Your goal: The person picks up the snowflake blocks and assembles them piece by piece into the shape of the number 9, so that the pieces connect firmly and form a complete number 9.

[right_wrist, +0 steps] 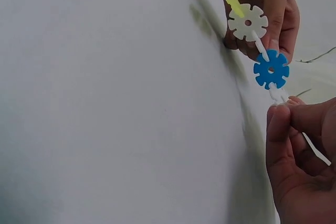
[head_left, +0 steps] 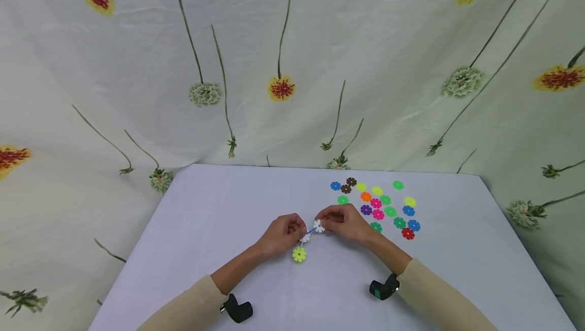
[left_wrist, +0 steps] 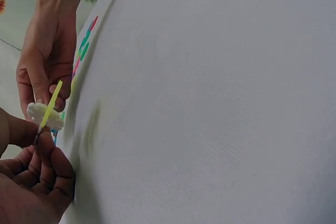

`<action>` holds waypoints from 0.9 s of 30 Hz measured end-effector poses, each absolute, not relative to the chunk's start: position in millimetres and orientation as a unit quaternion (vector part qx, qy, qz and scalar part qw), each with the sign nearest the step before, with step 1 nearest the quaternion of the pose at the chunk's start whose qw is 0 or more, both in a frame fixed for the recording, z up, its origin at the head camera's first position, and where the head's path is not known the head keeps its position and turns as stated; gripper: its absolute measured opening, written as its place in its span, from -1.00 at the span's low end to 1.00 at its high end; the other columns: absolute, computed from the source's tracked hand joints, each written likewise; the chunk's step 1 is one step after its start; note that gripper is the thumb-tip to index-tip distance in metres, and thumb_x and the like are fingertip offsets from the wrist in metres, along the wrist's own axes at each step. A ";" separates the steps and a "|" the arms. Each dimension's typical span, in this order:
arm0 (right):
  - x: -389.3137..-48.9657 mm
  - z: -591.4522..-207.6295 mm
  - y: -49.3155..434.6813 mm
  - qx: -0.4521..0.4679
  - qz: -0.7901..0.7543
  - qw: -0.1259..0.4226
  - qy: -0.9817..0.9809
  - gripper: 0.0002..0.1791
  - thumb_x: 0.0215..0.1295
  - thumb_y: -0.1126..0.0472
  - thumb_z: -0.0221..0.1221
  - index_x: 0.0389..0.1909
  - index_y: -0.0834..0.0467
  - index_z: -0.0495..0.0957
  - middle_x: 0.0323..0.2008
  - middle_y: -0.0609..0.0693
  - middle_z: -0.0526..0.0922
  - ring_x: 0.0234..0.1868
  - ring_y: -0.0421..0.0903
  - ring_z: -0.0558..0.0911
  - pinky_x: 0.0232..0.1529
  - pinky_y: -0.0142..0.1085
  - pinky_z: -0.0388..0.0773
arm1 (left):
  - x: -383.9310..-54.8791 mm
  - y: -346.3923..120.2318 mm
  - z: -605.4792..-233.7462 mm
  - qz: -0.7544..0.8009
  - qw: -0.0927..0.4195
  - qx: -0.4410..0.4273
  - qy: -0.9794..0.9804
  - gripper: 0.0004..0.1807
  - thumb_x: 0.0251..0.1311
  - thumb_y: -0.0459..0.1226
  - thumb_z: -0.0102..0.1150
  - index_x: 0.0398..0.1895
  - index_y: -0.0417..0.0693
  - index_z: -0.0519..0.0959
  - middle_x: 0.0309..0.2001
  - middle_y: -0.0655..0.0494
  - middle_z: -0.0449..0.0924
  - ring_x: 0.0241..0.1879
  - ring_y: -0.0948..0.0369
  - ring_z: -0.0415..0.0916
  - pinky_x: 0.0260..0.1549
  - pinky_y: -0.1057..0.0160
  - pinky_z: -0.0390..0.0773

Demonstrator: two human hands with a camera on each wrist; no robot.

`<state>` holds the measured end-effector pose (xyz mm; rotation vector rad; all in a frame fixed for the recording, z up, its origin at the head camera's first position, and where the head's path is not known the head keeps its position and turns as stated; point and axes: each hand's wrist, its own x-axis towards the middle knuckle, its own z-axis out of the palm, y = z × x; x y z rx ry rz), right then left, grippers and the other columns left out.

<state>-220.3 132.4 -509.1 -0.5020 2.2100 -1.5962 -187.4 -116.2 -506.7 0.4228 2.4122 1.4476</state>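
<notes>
A chain of discs hangs between the two hands, just below the middle of the head frame. From its lower end it runs yellow disc (head_left: 299, 254), white disc edge-on, white disc (head_left: 305, 238), blue disc (right_wrist: 271, 69) and, at the upper right end, another white disc (head_left: 319, 226). The left hand (head_left: 283, 232) pinches the chain near its middle between thumb and finger, the other fingers curled. The right hand (head_left: 347, 223) pinches the end white disc, its fingertips hiding part of it.

In the left wrist view the yellow disc stands edge-on across a white one at the left, and the rest of the chain is mostly covered. At the lower right of the right wrist view, a thin white strip behind the right fingers is hard to make out.

Loose discs (head_left: 378, 214) in pink, green, blue, brown, yellow, orange, purple and red lie right of centre on the white bench (head_left: 205, 199); two green ones are partly covered by the right hand and wrist. Both beige sleeves (head_left: 445, 293) are cut off by the bottom edge, each with a black device (head_left: 385, 287) at the cuff; the right one's greenish patch is too small to read. Behind hangs a flowered cloth (head_left: 388, 41).
</notes>
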 end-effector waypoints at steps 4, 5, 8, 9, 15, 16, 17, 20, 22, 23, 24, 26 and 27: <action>-220.1 -509.1 132.3 -0.183 -0.571 0.188 0.778 -0.78 0.52 0.29 0.27 0.07 0.25 0.74 -0.09 0.22 0.79 -0.29 -0.10 0.76 -0.13 -0.41 0.73 | -186.8 -115.5 -505.3 0.498 0.145 0.151 0.841 -0.89 0.51 -0.31 0.21 -0.12 -0.19 0.64 -0.40 0.13 0.61 -0.42 0.30 0.49 -0.38 0.42 0.49; -219.7 -508.6 132.0 -0.184 -0.572 0.188 0.777 -0.78 0.52 0.29 0.27 0.07 0.25 0.74 -0.09 0.22 0.79 -0.29 -0.10 0.76 -0.13 -0.41 0.73 | -186.6 -115.6 -505.0 0.496 0.144 0.153 0.843 -0.89 0.51 -0.31 0.21 -0.12 -0.19 0.64 -0.39 0.13 0.61 -0.42 0.30 0.49 -0.37 0.42 0.49; -218.2 -506.9 130.7 -0.189 -0.571 0.185 0.777 -0.78 0.52 0.29 0.27 0.06 0.26 0.74 -0.09 0.23 0.80 -0.29 -0.09 0.77 -0.13 -0.40 0.74 | -186.5 -116.2 -504.0 0.490 0.146 0.156 0.845 -0.89 0.51 -0.30 0.21 -0.13 -0.19 0.64 -0.37 0.11 0.64 -0.41 0.31 0.50 -0.36 0.41 0.51; -217.7 -506.4 130.4 -0.191 -0.570 0.182 0.778 -0.78 0.51 0.29 0.27 0.06 0.26 0.74 -0.09 0.24 0.80 -0.29 -0.08 0.77 -0.13 -0.40 0.74 | -186.5 -116.7 -503.9 0.492 0.150 0.157 0.843 -0.89 0.51 -0.30 0.21 -0.12 -0.19 0.64 -0.37 0.10 0.64 -0.40 0.31 0.51 -0.35 0.41 0.53; -216.0 -505.6 130.3 -0.207 -0.588 0.177 0.762 -0.79 0.48 0.30 0.31 0.04 0.29 0.70 -0.12 0.25 0.80 -0.27 -0.04 0.79 -0.13 -0.35 0.76 | -187.4 -118.6 -502.6 0.530 0.203 0.160 0.808 -0.84 0.51 -0.28 0.19 -0.08 -0.23 0.63 -0.33 0.10 0.67 -0.34 0.31 0.56 -0.28 0.41 0.60; -216.3 -506.2 129.8 -0.210 -0.596 0.180 0.754 -0.78 0.47 0.30 0.32 0.04 0.30 0.69 -0.15 0.24 0.80 -0.28 -0.05 0.79 -0.13 -0.34 0.77 | -187.7 -118.4 -502.1 0.538 0.208 0.159 0.801 -0.83 0.51 -0.27 0.18 -0.07 -0.24 0.63 -0.32 0.11 0.66 -0.33 0.30 0.55 -0.26 0.41 0.59; -216.5 -506.7 129.1 -0.214 -0.604 0.183 0.746 -0.77 0.46 0.31 0.33 0.05 0.31 0.66 -0.17 0.23 0.80 -0.28 -0.05 0.79 -0.12 -0.32 0.78 | -188.1 -117.6 -501.8 0.545 0.210 0.159 0.796 -0.81 0.52 -0.26 0.17 -0.06 -0.24 0.62 -0.32 0.11 0.66 -0.32 0.30 0.54 -0.25 0.41 0.58; -217.5 -509.1 125.7 -0.220 -0.622 0.196 0.726 -0.75 0.45 0.32 0.35 0.04 0.33 0.62 -0.24 0.11 0.80 -0.29 -0.09 0.79 -0.11 -0.28 0.80 | -189.7 -115.0 -501.5 0.557 0.212 0.159 0.787 -0.79 0.53 -0.23 0.18 -0.04 -0.25 0.60 -0.34 0.13 0.61 -0.32 0.30 0.51 -0.25 0.41 0.54; -217.2 -509.6 123.8 -0.219 -0.631 0.200 0.717 -0.75 0.44 0.32 0.36 0.03 0.34 0.60 -0.27 0.04 0.79 -0.30 -0.11 0.79 -0.12 -0.28 0.80 | -190.3 -113.2 -501.9 0.561 0.213 0.157 0.784 -0.79 0.54 -0.23 0.18 -0.04 -0.25 0.59 -0.35 0.14 0.58 -0.33 0.29 0.50 -0.25 0.42 0.54; -216.8 -509.9 123.2 -0.219 -0.632 0.199 0.716 -0.75 0.44 0.33 0.36 0.02 0.35 0.60 -0.27 0.01 0.79 -0.30 -0.12 0.79 -0.12 -0.28 0.80 | -190.6 -112.3 -502.2 0.561 0.214 0.157 0.784 -0.79 0.54 -0.24 0.19 -0.04 -0.25 0.58 -0.36 0.14 0.58 -0.33 0.29 0.50 -0.26 0.42 0.55; -216.5 -510.0 122.6 -0.216 -0.635 0.200 0.714 -0.75 0.44 0.33 0.36 0.02 0.34 0.60 -0.28 -0.01 0.78 -0.31 -0.14 0.78 -0.13 -0.30 0.80 | -190.8 -111.7 -502.3 0.561 0.214 0.157 0.784 -0.80 0.53 -0.24 0.19 -0.05 -0.26 0.58 -0.37 0.14 0.58 -0.34 0.29 0.50 -0.27 0.42 0.55; -215.8 -509.9 122.4 -0.213 -0.637 0.198 0.714 -0.76 0.43 0.33 0.36 0.01 0.35 0.59 -0.28 0.01 0.78 -0.32 -0.15 0.78 -0.14 -0.31 0.79 | -191.0 -110.8 -502.4 0.562 0.213 0.157 0.784 -0.80 0.53 -0.25 0.19 -0.06 -0.27 0.58 -0.37 0.14 0.58 -0.34 0.28 0.50 -0.28 0.42 0.55; -215.6 -509.7 122.6 -0.213 -0.637 0.197 0.715 -0.75 0.43 0.33 0.36 0.01 0.35 0.59 -0.27 0.04 0.78 -0.32 -0.14 0.78 -0.14 -0.31 0.79 | -191.0 -110.4 -502.5 0.562 0.212 0.157 0.784 -0.80 0.52 -0.26 0.19 -0.06 -0.27 0.58 -0.37 0.13 0.58 -0.35 0.28 0.51 -0.29 0.42 0.55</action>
